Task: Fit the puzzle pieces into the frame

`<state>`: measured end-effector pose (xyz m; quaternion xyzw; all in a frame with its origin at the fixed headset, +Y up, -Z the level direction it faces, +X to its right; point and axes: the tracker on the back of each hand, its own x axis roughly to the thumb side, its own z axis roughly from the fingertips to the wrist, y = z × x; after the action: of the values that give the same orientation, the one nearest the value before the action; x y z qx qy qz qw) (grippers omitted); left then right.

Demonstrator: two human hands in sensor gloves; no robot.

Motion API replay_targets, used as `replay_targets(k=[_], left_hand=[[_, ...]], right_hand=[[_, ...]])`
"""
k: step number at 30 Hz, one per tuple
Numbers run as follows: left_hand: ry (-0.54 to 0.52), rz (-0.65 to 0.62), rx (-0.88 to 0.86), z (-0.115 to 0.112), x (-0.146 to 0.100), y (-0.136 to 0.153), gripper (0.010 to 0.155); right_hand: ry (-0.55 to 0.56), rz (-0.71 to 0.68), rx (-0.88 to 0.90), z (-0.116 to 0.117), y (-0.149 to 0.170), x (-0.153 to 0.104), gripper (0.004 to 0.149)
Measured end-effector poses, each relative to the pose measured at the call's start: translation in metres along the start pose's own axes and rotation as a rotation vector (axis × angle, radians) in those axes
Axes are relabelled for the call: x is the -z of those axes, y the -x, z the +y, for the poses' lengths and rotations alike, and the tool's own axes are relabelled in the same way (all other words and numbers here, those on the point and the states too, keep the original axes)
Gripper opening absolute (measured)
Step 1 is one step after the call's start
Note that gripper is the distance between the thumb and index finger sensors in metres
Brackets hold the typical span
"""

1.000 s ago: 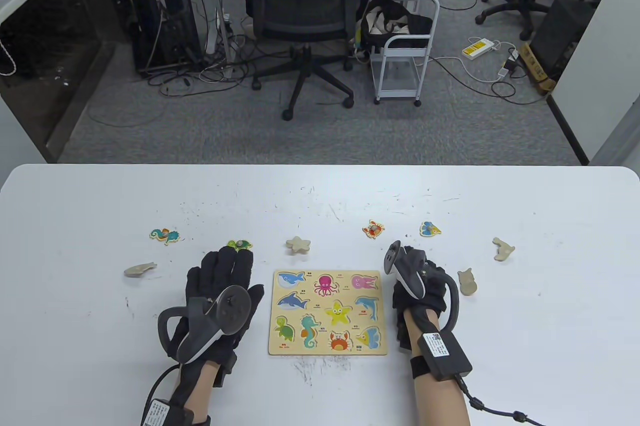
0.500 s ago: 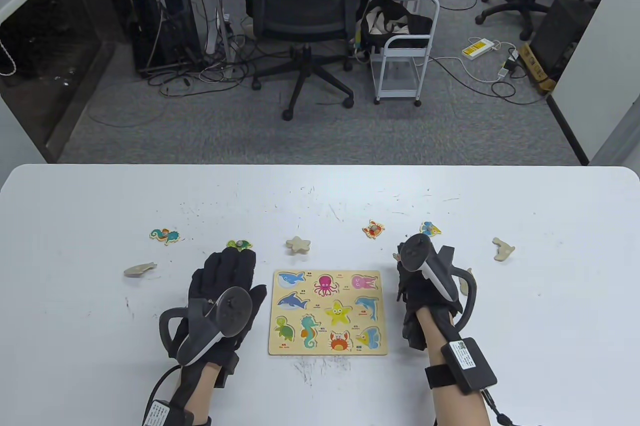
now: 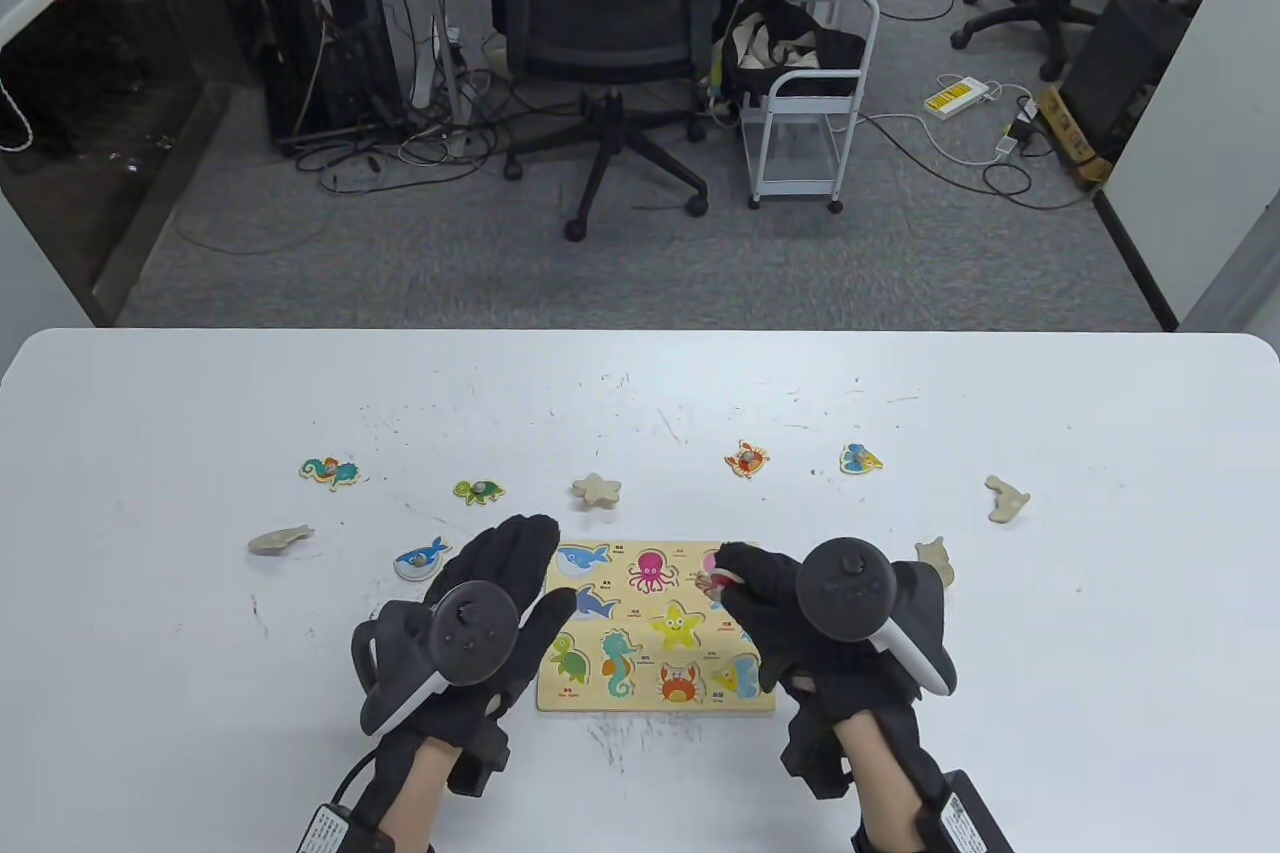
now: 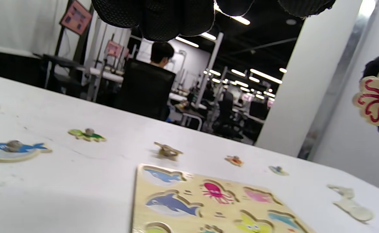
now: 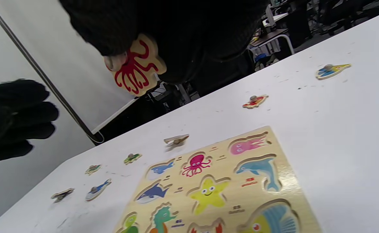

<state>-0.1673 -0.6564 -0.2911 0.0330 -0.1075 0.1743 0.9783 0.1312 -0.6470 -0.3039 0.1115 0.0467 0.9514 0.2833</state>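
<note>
Both hands moved over the frame (image 3: 655, 693): right (image 3: 790, 608) pinches octopus piece (image 3: 714, 579) (left (image 3: 490, 603) open).

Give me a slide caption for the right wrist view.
Right hand holds the octopus piece above the puzzle frame.

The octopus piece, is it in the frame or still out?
Out. The right hand holds the octopus piece in the air above the frame.

The right hand (image 3: 790, 608) has moved from the desk beside the frame (image 3: 655, 628) to above its upper right, now pinching a red octopus piece (image 5: 134, 69). The left hand (image 3: 480, 613) has slid toward the frame's left edge, uncovering a blue whale piece (image 3: 421, 558).
</note>
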Motion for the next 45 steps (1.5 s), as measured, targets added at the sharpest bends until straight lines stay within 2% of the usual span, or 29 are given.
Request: replay_targets(k=[7, 15, 20, 27, 32, 38, 43, 45], left_hand=[[0.105, -0.082, -0.197, -0.007, 0.000, -0.016, 0.073], [0.208, -0.145, -0.356, -0.020, 0.006, -0.031, 0.065], [0.206, -0.145, -0.432, -0.023, 0.011, -0.035, 0.056], [0.191, -0.141, -0.444, -0.025, 0.015, -0.032, 0.048], [0.165, -0.127, -0.472, -0.022, 0.016, -0.025, 0.048], [0.116, -0.069, -0.476, -0.021, 0.019, -0.012, 0.048], [0.116, -0.042, -0.487, -0.025, 0.021, -0.009, 0.048], [0.122, -0.037, -0.487, -0.027, 0.022, -0.008, 0.048]], right_hand=[[-0.091, -0.096, 0.098, 0.010, -0.008, 0.002, 0.047], [-0.136, -0.145, 0.180, 0.013, -0.010, 0.004, 0.047], [-0.127, -0.146, 0.209, 0.012, -0.008, 0.004, 0.046], [-0.129, -0.141, 0.196, 0.014, -0.010, 0.004, 0.046], [-0.050, -0.140, 0.121, 0.010, -0.019, -0.004, 0.050], [0.143, -0.186, -0.016, 0.003, -0.035, -0.023, 0.057], [0.213, -0.269, -0.151, 0.014, -0.055, -0.032, 0.056], [0.236, -0.270, -0.268, 0.022, -0.065, -0.034, 0.056]])
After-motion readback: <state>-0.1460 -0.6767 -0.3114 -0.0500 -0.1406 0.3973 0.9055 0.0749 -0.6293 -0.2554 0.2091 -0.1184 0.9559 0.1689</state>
